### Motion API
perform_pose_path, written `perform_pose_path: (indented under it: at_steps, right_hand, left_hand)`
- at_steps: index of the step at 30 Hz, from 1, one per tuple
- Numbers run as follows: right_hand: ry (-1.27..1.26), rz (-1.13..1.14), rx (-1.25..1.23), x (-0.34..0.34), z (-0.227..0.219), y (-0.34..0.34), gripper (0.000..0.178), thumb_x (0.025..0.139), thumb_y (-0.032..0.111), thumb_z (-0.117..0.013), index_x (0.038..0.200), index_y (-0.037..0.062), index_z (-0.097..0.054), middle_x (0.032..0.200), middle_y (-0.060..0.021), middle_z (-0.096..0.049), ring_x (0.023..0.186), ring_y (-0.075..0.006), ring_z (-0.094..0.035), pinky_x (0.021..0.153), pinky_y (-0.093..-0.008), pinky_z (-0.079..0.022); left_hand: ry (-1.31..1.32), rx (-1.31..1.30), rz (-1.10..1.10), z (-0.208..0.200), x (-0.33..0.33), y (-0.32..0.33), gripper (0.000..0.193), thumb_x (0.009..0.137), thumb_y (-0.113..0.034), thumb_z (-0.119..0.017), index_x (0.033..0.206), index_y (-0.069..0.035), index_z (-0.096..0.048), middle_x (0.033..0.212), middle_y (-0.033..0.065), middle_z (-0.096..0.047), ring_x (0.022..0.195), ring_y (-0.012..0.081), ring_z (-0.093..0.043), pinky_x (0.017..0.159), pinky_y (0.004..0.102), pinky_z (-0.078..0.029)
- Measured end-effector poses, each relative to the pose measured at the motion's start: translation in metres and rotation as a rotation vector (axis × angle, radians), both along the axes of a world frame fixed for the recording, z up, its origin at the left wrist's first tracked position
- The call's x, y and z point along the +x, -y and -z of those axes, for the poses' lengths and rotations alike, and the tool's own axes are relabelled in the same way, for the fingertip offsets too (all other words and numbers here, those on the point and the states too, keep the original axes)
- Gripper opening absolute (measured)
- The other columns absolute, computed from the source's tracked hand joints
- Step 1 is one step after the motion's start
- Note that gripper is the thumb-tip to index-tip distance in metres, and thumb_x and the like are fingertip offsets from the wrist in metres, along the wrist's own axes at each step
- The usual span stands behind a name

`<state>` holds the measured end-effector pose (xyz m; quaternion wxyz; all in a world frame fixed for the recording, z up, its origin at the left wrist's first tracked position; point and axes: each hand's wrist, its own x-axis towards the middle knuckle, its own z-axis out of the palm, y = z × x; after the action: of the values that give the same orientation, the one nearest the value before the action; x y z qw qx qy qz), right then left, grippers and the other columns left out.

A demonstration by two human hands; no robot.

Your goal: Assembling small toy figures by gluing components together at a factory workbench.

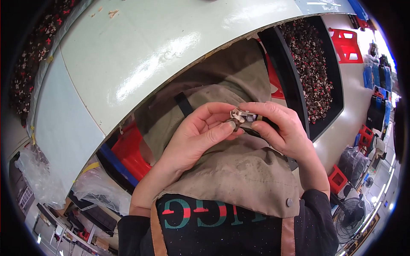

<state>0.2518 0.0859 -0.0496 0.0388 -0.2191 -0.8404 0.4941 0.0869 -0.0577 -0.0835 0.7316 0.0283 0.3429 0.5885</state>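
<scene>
Above my lap my two hands meet, fingertips close together. Between the thumb and fingers of my left hand (198, 135) is a small brown-and-cream part (233, 120); its exact kind is too small to make out. My right hand (279, 128) is closed, thumb and forefinger pinching a small shiny metal tool (251, 117) whose tip touches or nearly touches the part. The right fingers cover most of that tool. Under both hands lies the brown apron (226, 170) that I wear.
A pale, glossy table (141, 47) with a curved edge lies ahead, a few scraps (113, 13) on it. To the right stands a black bin (337, 81) filled with small brown, cream and red pieces. Similar pieces (40, 51) lie at the far left, by clear plastic bags (40, 175).
</scene>
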Motion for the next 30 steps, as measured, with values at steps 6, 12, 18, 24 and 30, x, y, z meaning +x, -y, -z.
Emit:
perform_pose_path:
  at_steps: [6,12,18,24,30]
  right_hand:
    - [0.003,0.019,-0.017,-0.001,-0.001,0.003,0.031,0.083,0.006,-0.062,0.114,0.0017,-0.061,0.102,-0.0127,-0.067,0.089,-0.0257,-0.065,0.079,-0.0327,-0.050]
    - [-0.020,0.016,-0.019,-0.002,0.001,0.003,0.031,0.082,0.006,-0.064,0.113,0.0017,-0.062,0.101,-0.0124,-0.067,0.086,-0.0246,-0.065,0.076,-0.0316,-0.050]
    - [-0.014,-0.009,-0.010,0.001,0.001,0.003,0.033,0.079,0.004,-0.066,0.113,0.0035,-0.063,0.086,-0.0087,-0.065,0.069,-0.0203,-0.059,0.063,-0.0297,-0.046]
    - [0.003,-0.042,0.133,0.004,0.002,0.003,0.032,0.079,0.000,-0.064,0.111,0.0032,-0.064,0.080,-0.0080,-0.063,0.066,-0.0198,-0.057,0.060,-0.0293,-0.044]
    - [-0.136,0.170,0.170,0.010,0.018,-0.011,0.027,0.091,0.003,-0.052,0.117,0.0012,-0.059,0.110,-0.0094,-0.064,0.078,-0.0137,-0.059,0.070,-0.0264,-0.047]
  left_hand:
    - [-0.005,-0.004,0.016,-0.002,-0.001,0.000,0.033,0.094,-0.012,-0.056,0.124,-0.002,-0.048,0.119,0.0100,-0.057,0.107,0.0178,-0.059,0.093,0.0298,-0.048]
    - [-0.064,-0.014,0.014,-0.001,0.000,0.000,0.033,0.094,-0.013,-0.055,0.124,-0.001,-0.049,0.118,0.0108,-0.058,0.106,0.0190,-0.060,0.092,0.0284,-0.049]
    - [-0.078,-0.007,0.047,-0.003,-0.002,0.001,0.031,0.094,-0.013,-0.056,0.121,0.000,-0.051,0.114,0.0104,-0.060,0.104,0.0175,-0.060,0.091,0.0277,-0.049]
    - [-0.071,-0.010,0.060,-0.002,-0.001,0.002,0.030,0.094,-0.013,-0.056,0.120,0.000,-0.051,0.113,0.0098,-0.061,0.104,0.0173,-0.060,0.091,0.0282,-0.049]
    - [-0.001,-0.032,0.102,-0.009,0.000,0.002,0.037,0.089,-0.015,-0.063,0.121,-0.001,-0.051,0.113,0.0089,-0.060,0.104,0.0168,-0.059,0.094,0.0314,-0.048]
